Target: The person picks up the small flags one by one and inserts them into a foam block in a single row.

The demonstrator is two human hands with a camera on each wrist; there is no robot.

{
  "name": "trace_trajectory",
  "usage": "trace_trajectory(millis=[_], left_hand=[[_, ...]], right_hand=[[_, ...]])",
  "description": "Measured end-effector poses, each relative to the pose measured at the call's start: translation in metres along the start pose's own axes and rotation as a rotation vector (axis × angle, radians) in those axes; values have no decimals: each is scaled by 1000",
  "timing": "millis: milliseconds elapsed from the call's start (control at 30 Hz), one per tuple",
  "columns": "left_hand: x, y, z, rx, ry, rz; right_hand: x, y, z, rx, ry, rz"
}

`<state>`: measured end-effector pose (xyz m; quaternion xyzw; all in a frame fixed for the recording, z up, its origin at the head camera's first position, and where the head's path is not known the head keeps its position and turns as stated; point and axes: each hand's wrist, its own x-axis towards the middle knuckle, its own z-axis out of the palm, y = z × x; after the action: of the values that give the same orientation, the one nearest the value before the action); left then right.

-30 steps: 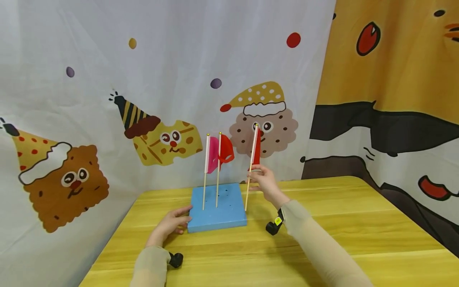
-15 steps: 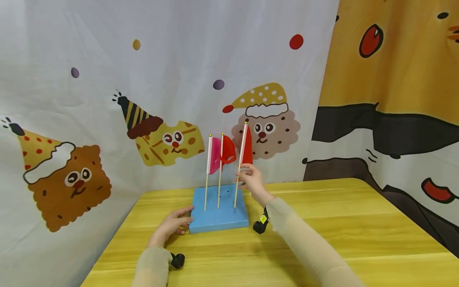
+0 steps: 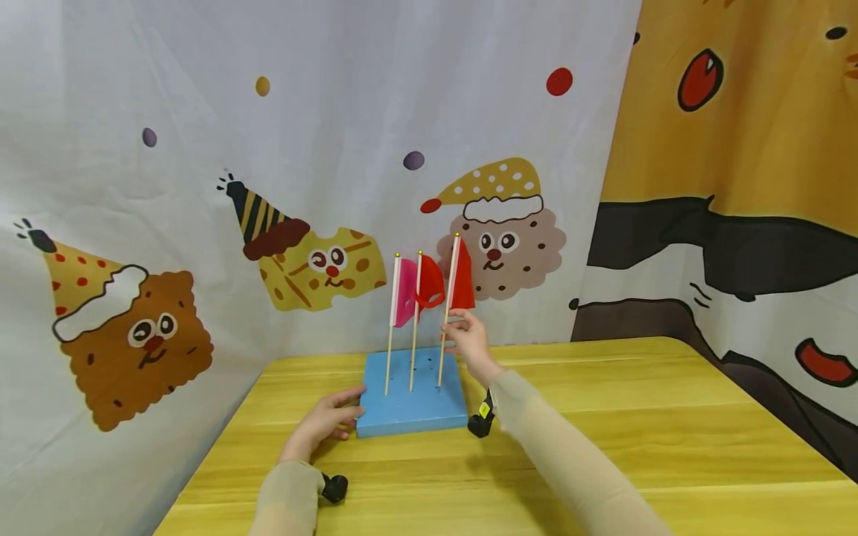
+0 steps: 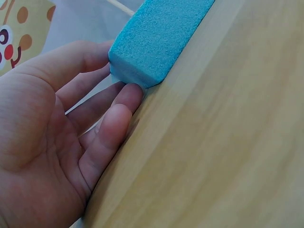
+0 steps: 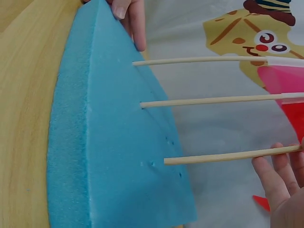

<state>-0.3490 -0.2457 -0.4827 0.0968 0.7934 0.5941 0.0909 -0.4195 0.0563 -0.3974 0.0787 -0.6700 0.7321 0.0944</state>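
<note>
My right hand point(image 3: 469, 341) pinches the thin wooden stick of a small red flag point(image 3: 462, 279) below its cloth. The stick's lower end point(image 5: 167, 161) is close over the right part of a blue foam board point(image 3: 415, 412), near a small hole point(image 5: 152, 164). A pink flag point(image 3: 405, 292) and another red flag point(image 3: 431, 283) stand upright in the board to the left. At the board's left side, my left hand point(image 3: 327, 417) rests with relaxed fingers; its fingertips point(image 4: 102, 54) touch the foam edge in the left wrist view.
The board lies on a wood-grain table point(image 3: 603, 417). Several other small holes point(image 5: 180, 175) dot its top. Behind the table hangs a white curtain point(image 3: 322, 97) printed with cartoon biscuits and cheese.
My right hand has carried the red flag left, from the board's right edge to over its top, then lowered it slightly. My left hand stays at the board's edge.
</note>
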Motion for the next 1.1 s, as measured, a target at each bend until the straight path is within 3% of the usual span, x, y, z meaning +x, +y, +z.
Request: trace_trajectory(millis=[467, 867, 1100], left_hand=[[-1, 1, 1, 9, 0, -5], [2, -1, 0, 10, -7, -4], [2, 0, 0, 14, -13, -3]], right_hand=[[2, 13, 3, -39, -14, -9], [-17, -14, 4, -32, -46, -7], [-3, 11, 4, -60, -16, -23]])
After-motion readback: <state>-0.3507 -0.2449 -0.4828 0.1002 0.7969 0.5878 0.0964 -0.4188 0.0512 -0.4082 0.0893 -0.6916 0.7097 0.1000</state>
